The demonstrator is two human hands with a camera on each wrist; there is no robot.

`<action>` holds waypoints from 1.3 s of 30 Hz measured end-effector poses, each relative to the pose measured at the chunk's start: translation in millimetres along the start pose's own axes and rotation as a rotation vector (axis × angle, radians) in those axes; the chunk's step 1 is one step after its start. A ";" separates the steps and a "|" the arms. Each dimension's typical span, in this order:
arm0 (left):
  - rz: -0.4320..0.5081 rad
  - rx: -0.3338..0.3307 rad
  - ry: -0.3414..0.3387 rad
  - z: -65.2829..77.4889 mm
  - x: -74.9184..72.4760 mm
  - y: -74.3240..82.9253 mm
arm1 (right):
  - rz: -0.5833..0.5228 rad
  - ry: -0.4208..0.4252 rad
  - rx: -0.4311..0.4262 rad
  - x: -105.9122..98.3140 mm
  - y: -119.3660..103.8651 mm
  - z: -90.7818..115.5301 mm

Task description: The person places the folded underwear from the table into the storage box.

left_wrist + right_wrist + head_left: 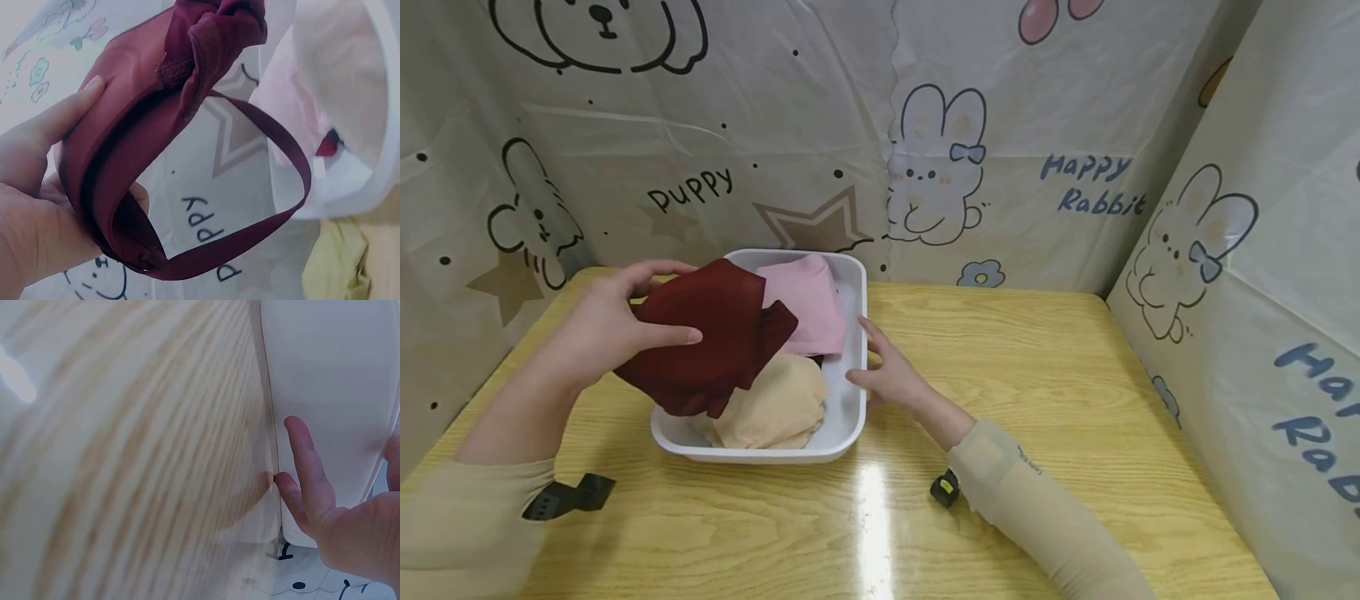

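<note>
A dark red bra (715, 325), folded cup into cup, is gripped in my left hand (606, 321), thumb on the near side. It hangs over the left part of a white tub (856, 417). One of its straps hangs in a loop in the left wrist view. Inside the tub lie a folded pink garment (808, 300) at the back and a beige garment (775, 404) at the front. My right hand (895, 371) rests at the tub's right side, thumb at the rim. In the right wrist view two straight fingers (307, 459) lie along the outer wall.
The tub stands on a wood-grain table (1022, 400). Printed cloth walls (820, 108) rise behind it and on both sides. A yellowish cloth (337, 259) shows beside the tub in the left wrist view. Black wrist devices hang near both sleeves.
</note>
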State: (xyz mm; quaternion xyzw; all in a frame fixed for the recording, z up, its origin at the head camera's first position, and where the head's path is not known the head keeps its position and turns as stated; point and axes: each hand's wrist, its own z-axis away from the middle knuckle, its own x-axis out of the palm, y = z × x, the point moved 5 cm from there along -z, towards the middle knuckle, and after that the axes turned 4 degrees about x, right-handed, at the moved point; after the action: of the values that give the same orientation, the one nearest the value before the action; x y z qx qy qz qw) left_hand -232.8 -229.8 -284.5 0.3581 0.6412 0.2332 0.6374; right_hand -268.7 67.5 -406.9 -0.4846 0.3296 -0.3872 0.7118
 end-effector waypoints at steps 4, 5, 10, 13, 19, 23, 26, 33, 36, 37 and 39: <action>0.029 -0.012 0.012 -1.1 10.1 -1.6 | 0.007 0.002 -0.005 -0.1 0.7 -0.6; 0.038 -0.012 0.011 -1.3 12.7 -1.7 | 0.008 0.003 -0.006 -0.2 0.9 -0.7; 0.094 -0.050 0.001 -1.1 28.5 -4.5 | 0.003 -0.001 -0.014 -0.2 1.1 -0.9; 0.118 -0.072 -0.004 -0.4 38.0 -6.3 | -0.005 -0.002 -0.013 -0.2 1.1 -1.1; 0.225 -0.075 -0.014 1.4 56.2 -13.9 | -0.013 0.006 -0.016 -0.3 1.7 -2.3; 0.284 -0.105 -0.027 4.2 67.7 -21.3 | -0.014 0.009 -0.026 0.2 0.9 -1.3; 0.277 -0.120 -0.021 4.9 74.5 -27.0 | -0.017 0.003 -0.028 0.5 0.0 -0.7; 0.217 -0.112 0.003 3.8 85.2 -37.0 | -0.026 0.001 -0.030 0.4 0.6 -1.3; 0.191 -0.113 0.002 3.2 89.1 -40.4 | -0.037 -0.001 -0.027 0.1 1.6 -2.2; 0.184 -0.113 0.000 3.1 90.4 -41.5 | -0.038 -0.001 -0.028 0.0 1.8 -2.4; 0.156 -0.108 -0.006 3.0 92.6 -42.9 | -0.041 -0.001 -0.027 -0.1 2.2 -2.8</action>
State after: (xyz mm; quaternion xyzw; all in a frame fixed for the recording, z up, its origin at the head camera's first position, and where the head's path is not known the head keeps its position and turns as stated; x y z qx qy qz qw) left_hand -230.3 -187.5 -377.3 0.3727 0.5959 0.3155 0.6375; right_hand -270.7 66.9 -409.9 -0.5010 0.3242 -0.3972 0.6973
